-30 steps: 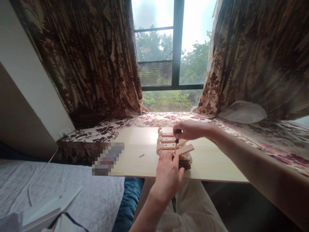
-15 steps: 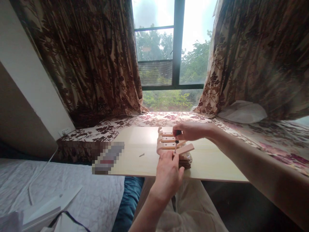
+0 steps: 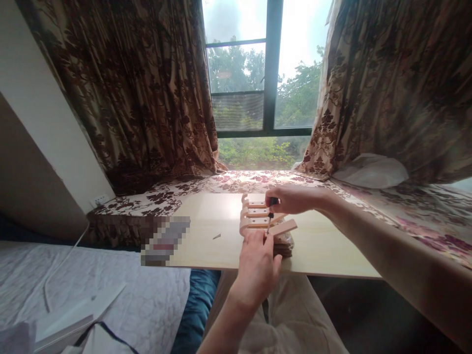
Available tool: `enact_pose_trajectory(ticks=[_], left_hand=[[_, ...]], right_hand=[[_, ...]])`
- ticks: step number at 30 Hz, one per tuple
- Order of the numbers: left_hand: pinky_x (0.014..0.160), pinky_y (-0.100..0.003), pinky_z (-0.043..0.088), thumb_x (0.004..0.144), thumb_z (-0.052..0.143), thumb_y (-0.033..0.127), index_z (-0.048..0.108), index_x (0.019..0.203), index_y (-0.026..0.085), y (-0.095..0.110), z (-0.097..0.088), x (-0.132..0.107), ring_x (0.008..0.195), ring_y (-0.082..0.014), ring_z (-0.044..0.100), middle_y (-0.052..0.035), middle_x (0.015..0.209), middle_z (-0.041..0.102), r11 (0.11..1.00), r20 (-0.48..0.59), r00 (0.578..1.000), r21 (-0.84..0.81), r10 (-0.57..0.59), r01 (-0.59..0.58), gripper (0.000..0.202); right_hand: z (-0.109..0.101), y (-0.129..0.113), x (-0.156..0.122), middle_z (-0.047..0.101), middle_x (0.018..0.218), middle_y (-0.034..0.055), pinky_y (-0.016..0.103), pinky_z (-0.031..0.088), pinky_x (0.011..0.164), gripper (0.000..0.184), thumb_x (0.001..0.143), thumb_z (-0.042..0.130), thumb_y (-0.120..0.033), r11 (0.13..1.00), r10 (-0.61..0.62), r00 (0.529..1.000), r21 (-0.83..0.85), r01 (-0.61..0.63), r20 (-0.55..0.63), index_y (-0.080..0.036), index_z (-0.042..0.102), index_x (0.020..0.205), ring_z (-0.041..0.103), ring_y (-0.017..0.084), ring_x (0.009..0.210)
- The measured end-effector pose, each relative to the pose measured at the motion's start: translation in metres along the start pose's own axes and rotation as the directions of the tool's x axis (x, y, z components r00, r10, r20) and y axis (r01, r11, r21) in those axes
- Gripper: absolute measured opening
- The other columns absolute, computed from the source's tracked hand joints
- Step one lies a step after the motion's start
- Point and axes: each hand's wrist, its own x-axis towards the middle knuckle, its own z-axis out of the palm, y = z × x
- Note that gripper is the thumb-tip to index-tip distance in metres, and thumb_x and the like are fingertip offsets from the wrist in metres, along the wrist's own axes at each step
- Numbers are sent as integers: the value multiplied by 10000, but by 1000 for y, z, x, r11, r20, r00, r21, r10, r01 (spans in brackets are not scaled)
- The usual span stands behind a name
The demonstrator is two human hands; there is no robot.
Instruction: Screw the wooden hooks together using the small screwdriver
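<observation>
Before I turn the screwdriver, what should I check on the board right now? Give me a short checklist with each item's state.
1. Grip of the right hand on the screwdriver: ok, closed round the black handle.
2. Driver tip seated in the slat assembly: cannot tell, the tip is too small to see.
3. Support from the left hand: ok, it rests on the assembly's near end; its fingers are hidden.
4. Assembly flat on the board: ok, though one angled slat sticks out to the right.
5. Position of the loose screw: ok, on the board left of the assembly, apart from both hands.
</observation>
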Motion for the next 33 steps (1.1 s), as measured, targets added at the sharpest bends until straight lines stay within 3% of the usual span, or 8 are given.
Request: enact_pose_trajectory(ticks=[6, 12, 33], left_hand=[[1078, -424, 343, 846, 544, 265, 558, 1202, 142, 1, 0, -1, 1176, -276, 455, -123, 1240, 521, 1000, 11, 1000, 10, -8, 8, 377], [1081, -425, 343, 846, 552, 271, 553, 1213, 157, -1, 2, -1, 1166, -272, 456, -110, 1204, 530, 1000, -16, 1000, 8, 13, -13, 385], [1077, -422, 350, 846, 549, 269, 560, 1196, 149, -1, 2, -2, 1161, -271, 457, -116, 1221, 519, 1000, -7, 1000, 5, 9, -9, 370]], right_hand=[[1, 0, 4, 682, 770, 54, 209, 344, 531, 198, 850, 551, -231, 1000, 23, 1000, -20, -22, 7, -122, 680, 953, 538, 123, 627], [-1, 3, 1, 691, 904, 52, 190, 372, 594, 212, 827, 587, -221, 1000, -10, 1000, -18, 9, -20, -152, 676, 1008, 564, 123, 725], [3, -2, 4, 688, 849, 49, 206, 339, 570, 177, 846, 543, -235, 996, 10, 999, -89, -13, -33, -169, 685, 928, 541, 121, 673]])
